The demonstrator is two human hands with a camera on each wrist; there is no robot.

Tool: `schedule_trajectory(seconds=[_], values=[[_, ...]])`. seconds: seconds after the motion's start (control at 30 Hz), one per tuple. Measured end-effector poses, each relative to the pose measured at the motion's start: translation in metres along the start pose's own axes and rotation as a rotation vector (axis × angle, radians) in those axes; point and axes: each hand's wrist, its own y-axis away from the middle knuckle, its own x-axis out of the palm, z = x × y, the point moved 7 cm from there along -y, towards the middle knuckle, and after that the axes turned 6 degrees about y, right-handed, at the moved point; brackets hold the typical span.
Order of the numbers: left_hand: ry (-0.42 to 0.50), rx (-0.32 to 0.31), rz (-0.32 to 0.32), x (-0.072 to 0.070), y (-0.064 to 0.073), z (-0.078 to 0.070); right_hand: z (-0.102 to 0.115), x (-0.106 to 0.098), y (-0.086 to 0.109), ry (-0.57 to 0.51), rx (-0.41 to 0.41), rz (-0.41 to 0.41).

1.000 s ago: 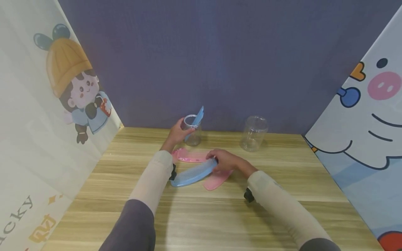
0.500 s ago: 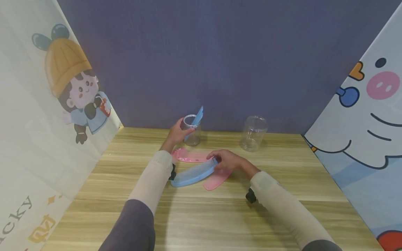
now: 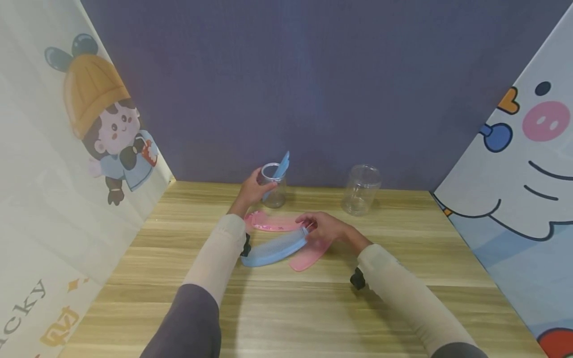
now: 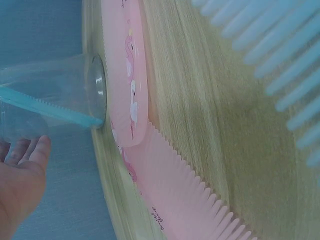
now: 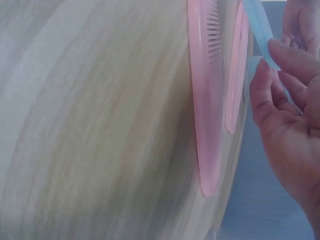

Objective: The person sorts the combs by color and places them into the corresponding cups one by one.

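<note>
Plainly, right fingers [image 5: 262,95] pinch a curved, fine-toothed blue comb [image 3: 275,251].

1. Near the tabletop's [image 3: 291,318] back edge: left jar [image 3: 279,199], my left hand [image 3: 256,189] at its left side, leaning comb [image 3: 282,166] inside.
2. Well right of it: right jar [image 3: 361,191].
3. Before the left jar: middle comb [image 3: 277,224], overlapping the left comb [image 4: 175,197].
4. Before the middle comb: front comb [image 3: 275,250], right end in my right hand [image 3: 326,226].
5. Partly below that hand: right comb [image 3: 309,257].
</note>
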Motion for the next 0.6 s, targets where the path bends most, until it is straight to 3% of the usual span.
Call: schedule_trajectory(seconds=[0.27, 0.6], values=[[-0.008, 0.013, 0.004, 0.0003, -0.0018, 0.0009, -0.0081, -0.0040, 0.0009, -0.031, 0.105, -0.066], [-0.003, 0.000, 0.006, 0.0003, -0.0015, 0.0013, -0.0060, -0.0036, 0.0010, -0.124, 0.072, -0.088]])
